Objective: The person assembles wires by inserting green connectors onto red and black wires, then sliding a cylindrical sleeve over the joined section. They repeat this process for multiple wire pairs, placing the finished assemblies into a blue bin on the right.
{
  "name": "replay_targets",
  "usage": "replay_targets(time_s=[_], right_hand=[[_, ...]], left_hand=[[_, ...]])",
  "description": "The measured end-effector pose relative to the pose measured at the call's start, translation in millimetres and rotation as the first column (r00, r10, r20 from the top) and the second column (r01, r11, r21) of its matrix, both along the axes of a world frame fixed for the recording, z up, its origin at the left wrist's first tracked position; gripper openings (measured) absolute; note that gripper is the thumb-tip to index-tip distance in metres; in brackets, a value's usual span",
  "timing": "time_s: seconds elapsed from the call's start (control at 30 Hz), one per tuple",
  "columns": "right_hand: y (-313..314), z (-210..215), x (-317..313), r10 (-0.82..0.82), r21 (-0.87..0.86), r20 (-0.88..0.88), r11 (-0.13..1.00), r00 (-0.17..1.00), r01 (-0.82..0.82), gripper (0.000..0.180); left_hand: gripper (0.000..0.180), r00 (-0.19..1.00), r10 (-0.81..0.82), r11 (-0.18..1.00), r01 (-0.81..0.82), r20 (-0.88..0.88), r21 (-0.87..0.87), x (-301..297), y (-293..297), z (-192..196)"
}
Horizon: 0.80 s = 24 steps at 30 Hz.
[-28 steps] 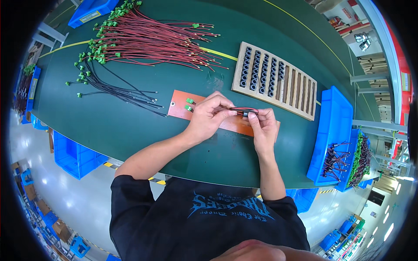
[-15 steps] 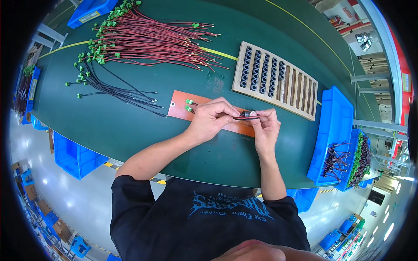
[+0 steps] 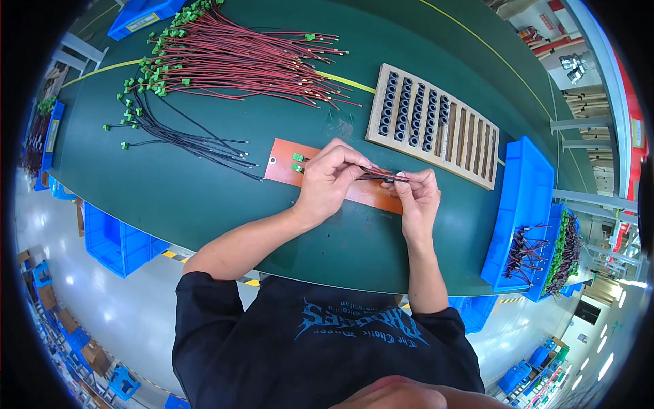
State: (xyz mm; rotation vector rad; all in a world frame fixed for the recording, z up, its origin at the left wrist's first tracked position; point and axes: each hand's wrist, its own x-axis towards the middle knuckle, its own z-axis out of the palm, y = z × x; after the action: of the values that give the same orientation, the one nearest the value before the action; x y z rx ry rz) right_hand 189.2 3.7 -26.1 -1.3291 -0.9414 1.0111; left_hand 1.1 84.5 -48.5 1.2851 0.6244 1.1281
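Over the orange board (image 3: 368, 195) my two hands hold a pair of thin wires (image 3: 379, 174), one red and one black, stretched between them. My left hand (image 3: 327, 180) pinches the wires near their middle. The fingertips of my right hand (image 3: 417, 198) close on the wires farther right; a dark piece there is partly covered by the fingers. At the left end of the board lie two green connectors (image 3: 298, 157), with wires running from them under my left hand.
Bundles of red wires (image 3: 238, 65) and black wires (image 3: 184, 140) with green connectors lie at the left. A wooden rack (image 3: 470, 167) holding rows of black rings (image 3: 402, 112) stands far right. Blue bins (image 3: 528, 177) line the right table edge, one containing short wires.
The black ring seen between my fingertips half a second ago is now mostly hidden by my right fingers. My left fingertips have lifted slightly, and more of the red wire shows.
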Motion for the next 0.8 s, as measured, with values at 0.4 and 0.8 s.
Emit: replay_targets(time_s=[0.4, 0.8], right_hand=[[0.6, 1.6, 0.1, 0.007, 0.007, -0.022, 1.000, 1.000, -0.007, 0.019], [1.3, 3.2, -1.1, 0.008, 0.017, -0.023, 1.000, 1.000, -0.007, 0.018]], left_hand=[[0.016, 1.000, 0.002, 1.000, -0.002, -0.001, -0.010, -1.3, 0.3, 1.0], [0.018, 1.000, 0.005, 0.999, -0.004, 0.025, -0.044, 1.5, -0.4, 1.6]])
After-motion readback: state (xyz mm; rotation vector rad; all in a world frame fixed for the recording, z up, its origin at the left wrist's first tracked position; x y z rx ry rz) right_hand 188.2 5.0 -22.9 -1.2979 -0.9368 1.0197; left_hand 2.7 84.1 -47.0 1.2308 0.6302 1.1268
